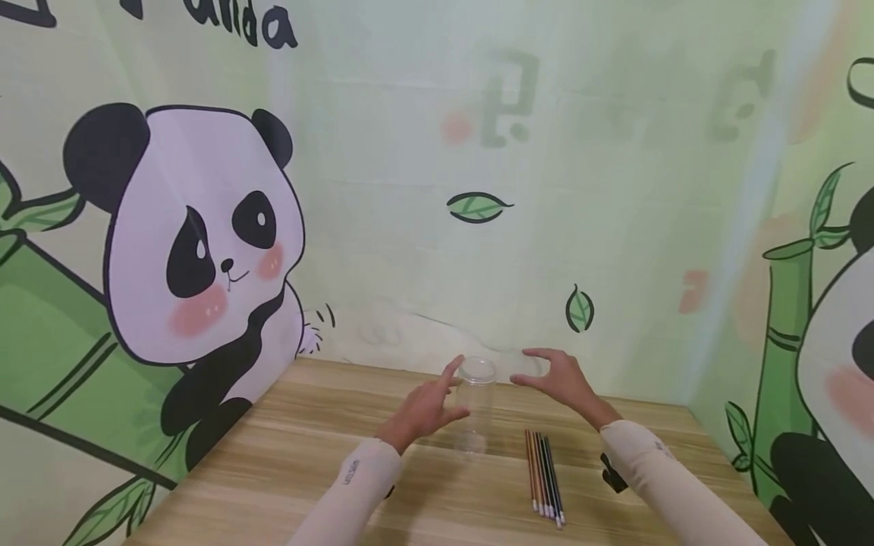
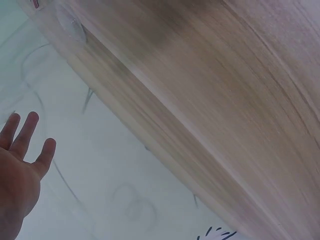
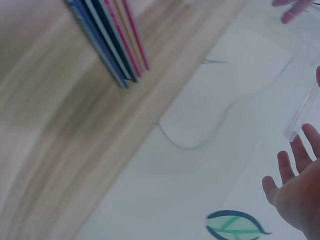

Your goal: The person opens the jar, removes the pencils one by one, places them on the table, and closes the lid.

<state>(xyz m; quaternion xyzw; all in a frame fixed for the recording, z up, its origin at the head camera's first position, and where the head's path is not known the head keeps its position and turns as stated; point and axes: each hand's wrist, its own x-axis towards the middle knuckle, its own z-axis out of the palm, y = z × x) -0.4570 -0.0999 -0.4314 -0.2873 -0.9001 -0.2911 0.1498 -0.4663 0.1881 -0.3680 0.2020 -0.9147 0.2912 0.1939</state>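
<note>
A tall clear plastic jar stands upright on the wooden table. My left hand is at its left side, thumb and fingers spread; whether they touch the jar is hard to tell. Three fairly straight fingers of the left hand show in the left wrist view. To the right of the jar's mouth, my right hand appears to hold a thin, clear, round lid between thumb and fingers. That lid shows only partly beside the right hand in the right wrist view.
Several pencils lie side by side on the table, right of the jar and nearer me. A cloth backdrop printed with pandas and leaves rises behind the table and at both sides.
</note>
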